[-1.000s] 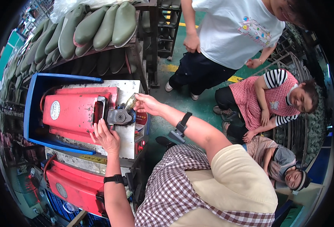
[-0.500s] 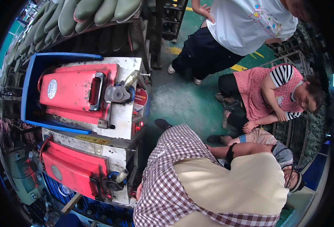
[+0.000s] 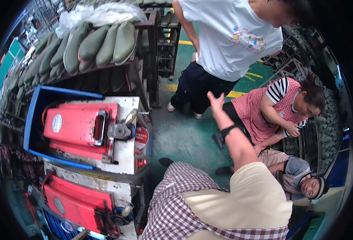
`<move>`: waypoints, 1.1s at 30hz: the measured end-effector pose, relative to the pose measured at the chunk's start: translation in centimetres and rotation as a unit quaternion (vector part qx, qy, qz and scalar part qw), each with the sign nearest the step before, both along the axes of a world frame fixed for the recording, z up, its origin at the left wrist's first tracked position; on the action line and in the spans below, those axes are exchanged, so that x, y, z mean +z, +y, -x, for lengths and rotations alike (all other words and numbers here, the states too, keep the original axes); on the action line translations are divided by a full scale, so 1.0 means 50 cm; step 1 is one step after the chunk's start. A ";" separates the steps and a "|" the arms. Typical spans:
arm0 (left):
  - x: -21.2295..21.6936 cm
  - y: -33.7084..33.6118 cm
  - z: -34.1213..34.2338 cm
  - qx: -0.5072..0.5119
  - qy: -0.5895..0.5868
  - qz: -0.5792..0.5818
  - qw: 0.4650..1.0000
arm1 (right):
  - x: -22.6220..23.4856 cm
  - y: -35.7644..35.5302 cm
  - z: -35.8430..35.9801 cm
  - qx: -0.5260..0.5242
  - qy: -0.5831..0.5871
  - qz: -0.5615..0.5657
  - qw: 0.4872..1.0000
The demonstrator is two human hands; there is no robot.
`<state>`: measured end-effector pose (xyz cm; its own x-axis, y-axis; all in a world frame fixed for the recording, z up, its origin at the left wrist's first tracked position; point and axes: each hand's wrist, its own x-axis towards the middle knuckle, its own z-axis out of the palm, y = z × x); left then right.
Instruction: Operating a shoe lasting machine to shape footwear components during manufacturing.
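My right hand reaches out in front of me in mid-air, fingers and thumb spread, with nothing in it. A black band circles the wrist. In the picture the hand lies over the dark trousers of a standing person in a white T-shirt; I cannot tell that it touches them. My left hand is out of sight. My brown-and-white checked apron fills the lower middle. To the left stand two machines with red covers, an upper one and a lower one.
Green boots or shoe shells are racked at the upper left, near clear plastic sheeting. A blue surround encloses the upper machine. At right sit a person in a red checked apron and another in a grey top.
My right arm has swung outward from a bent position, bringing its spread hand into sight. Fingers by the lower machine have left view. The view has tilted up; the standing person appears lower and farther left.
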<state>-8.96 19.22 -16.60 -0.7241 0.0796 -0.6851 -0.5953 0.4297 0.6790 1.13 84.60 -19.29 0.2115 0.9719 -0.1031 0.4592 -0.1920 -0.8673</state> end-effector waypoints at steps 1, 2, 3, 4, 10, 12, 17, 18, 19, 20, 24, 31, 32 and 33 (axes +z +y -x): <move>0.002 0.012 0.012 -0.008 0.006 0.000 1.000 | 0.037 0.077 0.006 -0.048 -0.009 -0.053 0.997; 0.006 0.022 0.021 -0.013 0.006 0.004 1.000 | 0.073 0.142 0.006 -0.078 -0.021 -0.059 0.995; 0.008 0.032 0.031 -0.019 0.006 0.009 1.000 | 0.107 0.190 0.003 -0.115 -0.034 -0.058 0.991; 0.011 0.039 0.038 -0.021 0.007 0.015 1.000 | 0.138 0.228 0.001 -0.124 -0.041 -0.045 0.990; 0.023 0.058 0.069 -0.028 0.002 0.050 0.998 | 0.209 0.330 0.019 -0.105 -0.053 -0.007 0.993; 0.027 0.060 0.076 -0.029 0.002 0.059 0.998 | 0.209 0.346 0.031 -0.110 -0.069 0.022 0.991; 0.032 0.060 0.089 -0.034 0.007 0.070 0.997 | 0.197 0.328 0.059 -0.126 -0.096 -0.018 0.987; 0.032 0.059 0.092 -0.038 0.008 0.069 0.997 | 0.184 0.306 0.069 -0.108 -0.118 -0.061 0.985; 0.030 0.059 0.092 -0.037 0.008 0.070 0.997 | 0.170 0.283 0.078 -0.092 -0.139 -0.100 0.981; 0.029 0.058 0.095 -0.039 0.009 0.067 0.997 | 0.137 0.230 0.071 -0.024 -0.143 -0.192 0.970; 0.019 0.051 0.095 -0.043 0.015 0.063 0.997 | -0.046 -0.034 0.024 0.280 -0.096 -0.184 0.937; 0.002 0.039 0.087 -0.046 0.017 0.035 0.998 | -0.144 -0.543 -0.375 0.323 -0.055 0.654 0.682; 0.001 0.033 0.086 -0.044 0.019 0.035 0.998 | -0.136 -0.588 -0.416 0.288 -0.034 0.658 0.695; -0.002 0.031 0.085 -0.045 0.021 0.032 0.998 | -0.127 -0.620 -0.449 0.266 -0.025 0.664 0.698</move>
<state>-13.23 20.77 -16.68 -0.7446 0.1037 -0.6594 -0.5228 0.5236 0.6727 23.60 53.62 -25.65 -0.1086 -0.0313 -0.9936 0.7952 -0.6025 -0.0679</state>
